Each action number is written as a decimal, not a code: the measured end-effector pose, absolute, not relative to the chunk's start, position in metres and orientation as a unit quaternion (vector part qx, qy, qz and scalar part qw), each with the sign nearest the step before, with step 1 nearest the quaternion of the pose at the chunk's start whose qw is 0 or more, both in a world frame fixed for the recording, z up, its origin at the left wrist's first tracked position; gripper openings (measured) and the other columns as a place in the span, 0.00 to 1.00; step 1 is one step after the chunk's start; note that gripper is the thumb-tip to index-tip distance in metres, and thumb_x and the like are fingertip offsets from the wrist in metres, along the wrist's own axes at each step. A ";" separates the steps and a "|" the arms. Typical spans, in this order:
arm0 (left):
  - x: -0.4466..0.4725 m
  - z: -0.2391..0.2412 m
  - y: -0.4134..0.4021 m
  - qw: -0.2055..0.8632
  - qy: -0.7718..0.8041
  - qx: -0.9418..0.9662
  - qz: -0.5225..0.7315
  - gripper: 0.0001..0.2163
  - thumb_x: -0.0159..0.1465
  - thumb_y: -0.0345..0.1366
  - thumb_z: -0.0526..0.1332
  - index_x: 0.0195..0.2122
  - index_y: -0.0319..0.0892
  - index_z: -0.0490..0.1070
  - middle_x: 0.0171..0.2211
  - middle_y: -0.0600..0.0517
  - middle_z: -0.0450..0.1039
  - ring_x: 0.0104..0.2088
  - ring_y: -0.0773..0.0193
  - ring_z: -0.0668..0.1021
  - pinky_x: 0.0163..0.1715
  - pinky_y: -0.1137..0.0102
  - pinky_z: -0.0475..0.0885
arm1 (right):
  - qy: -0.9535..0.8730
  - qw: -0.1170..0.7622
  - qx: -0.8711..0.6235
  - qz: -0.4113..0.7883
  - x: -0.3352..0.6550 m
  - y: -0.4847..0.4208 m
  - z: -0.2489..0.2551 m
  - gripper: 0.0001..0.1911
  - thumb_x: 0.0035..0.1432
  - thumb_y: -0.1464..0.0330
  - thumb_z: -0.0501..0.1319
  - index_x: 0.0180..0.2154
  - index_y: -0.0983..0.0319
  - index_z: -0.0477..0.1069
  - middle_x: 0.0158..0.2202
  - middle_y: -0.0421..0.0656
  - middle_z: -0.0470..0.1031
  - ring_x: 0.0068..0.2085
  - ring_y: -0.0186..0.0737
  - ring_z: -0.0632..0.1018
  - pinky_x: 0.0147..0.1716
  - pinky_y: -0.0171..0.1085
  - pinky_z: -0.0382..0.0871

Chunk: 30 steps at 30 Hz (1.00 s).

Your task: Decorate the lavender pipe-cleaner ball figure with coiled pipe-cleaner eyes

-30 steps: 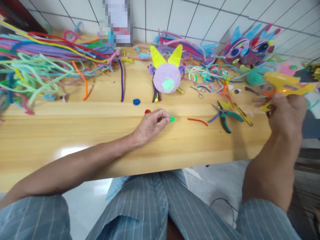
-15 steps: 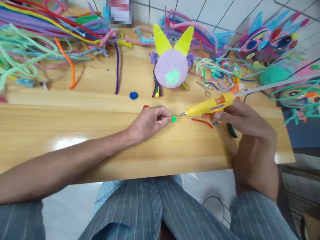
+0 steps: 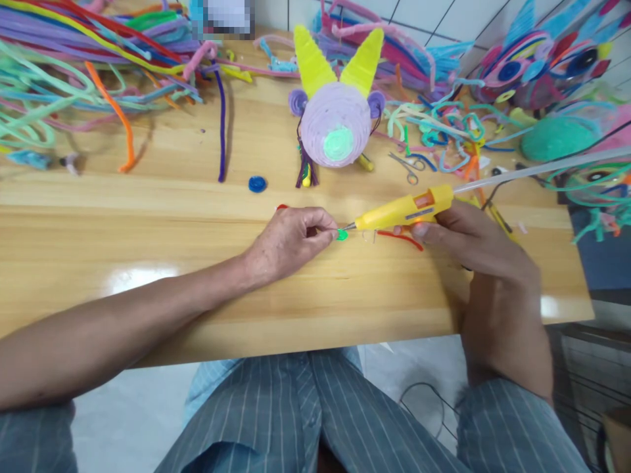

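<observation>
My left hand (image 3: 293,242) pinches a small green disc (image 3: 342,234) between thumb and fingertips, just above the wooden table. My right hand (image 3: 473,236) is wrapped round a yellow hot glue gun (image 3: 404,211); a clear glue stick (image 3: 532,169) sticks out of its back end. The metal nozzle is at the green disc and seems to touch it. Beyond the hands stands a lilac pipe-cleaner head (image 3: 320,128) with yellow ears and a mint-green round patch. A blue coil (image 3: 257,184) lies to its left. Something red (image 3: 282,207) shows partly behind my left hand.
Bundles of coloured pipe cleaners (image 3: 98,39) fill the back left. Small scissors (image 3: 408,169) lie near a heap of pipe-cleaner scraps (image 3: 438,135). Several decorated figures (image 3: 557,66) stand at the back right. A red-orange strip (image 3: 400,238) rests under the glue gun.
The glue gun has moved left, bringing its nozzle from just beside the green disc onto its edge. My left hand keeps its pinch. The whole view has shifted slightly.
</observation>
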<state>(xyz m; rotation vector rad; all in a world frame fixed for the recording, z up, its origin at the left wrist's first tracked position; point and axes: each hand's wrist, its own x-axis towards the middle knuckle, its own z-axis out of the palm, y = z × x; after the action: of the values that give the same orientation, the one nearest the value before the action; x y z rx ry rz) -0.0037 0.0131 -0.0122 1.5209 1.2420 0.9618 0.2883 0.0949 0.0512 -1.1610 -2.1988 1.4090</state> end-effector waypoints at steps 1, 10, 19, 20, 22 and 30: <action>-0.004 -0.012 0.013 0.459 0.505 0.618 0.390 0.04 0.65 0.33 0.66 0.33 0.41 0.79 0.25 0.55 0.77 0.26 0.68 0.74 0.26 0.73 0.65 | -0.762 0.144 -0.405 0.485 0.288 0.095 0.051 0.19 0.64 0.47 0.69 0.48 0.52 0.81 0.43 0.41 0.85 0.43 0.47 0.82 0.40 0.43 0.78; -0.004 -0.013 0.012 0.457 0.499 0.621 0.395 0.05 0.66 0.33 0.66 0.33 0.40 0.79 0.25 0.55 0.75 0.25 0.69 0.72 0.26 0.73 0.64 | -0.770 0.143 -0.412 0.466 0.289 0.095 0.050 0.20 0.64 0.47 0.68 0.47 0.54 0.82 0.43 0.42 0.84 0.42 0.46 0.81 0.38 0.41 0.76; -0.004 -0.014 0.012 0.454 0.500 0.621 0.397 0.05 0.66 0.34 0.65 0.33 0.41 0.79 0.25 0.54 0.75 0.26 0.68 0.72 0.26 0.73 0.63 | -0.773 0.141 -0.424 0.450 0.294 0.095 0.050 0.21 0.62 0.44 0.68 0.46 0.51 0.82 0.39 0.40 0.81 0.37 0.45 0.77 0.35 0.41 0.73; -0.004 -0.015 0.012 0.454 0.499 0.622 0.398 0.06 0.66 0.34 0.65 0.33 0.41 0.79 0.25 0.54 0.75 0.25 0.68 0.71 0.26 0.73 0.63 | -0.770 0.147 -0.424 0.454 0.294 0.094 0.050 0.21 0.62 0.45 0.69 0.46 0.51 0.82 0.39 0.40 0.81 0.38 0.45 0.77 0.36 0.41 0.73; -0.004 -0.015 0.013 0.453 0.498 0.624 0.397 0.06 0.66 0.35 0.65 0.33 0.41 0.80 0.25 0.54 0.75 0.26 0.68 0.71 0.26 0.73 0.63 | -0.765 0.158 -0.424 0.458 0.293 0.094 0.050 0.20 0.62 0.45 0.69 0.46 0.51 0.81 0.39 0.40 0.81 0.39 0.45 0.78 0.38 0.42 0.74; -0.005 -0.010 0.012 0.457 0.503 0.621 0.391 0.06 0.66 0.35 0.65 0.33 0.41 0.79 0.24 0.55 0.74 0.25 0.68 0.70 0.25 0.73 0.63 | -0.781 0.137 -0.425 0.437 0.291 0.093 0.051 0.22 0.63 0.43 0.67 0.45 0.51 0.82 0.40 0.40 0.81 0.38 0.46 0.77 0.36 0.42 0.71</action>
<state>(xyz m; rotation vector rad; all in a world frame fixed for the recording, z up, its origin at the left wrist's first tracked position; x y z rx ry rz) -0.0048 0.0123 -0.0102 1.5295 1.2404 0.9635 0.2905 0.0926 0.0506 -1.2298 -2.2600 1.2646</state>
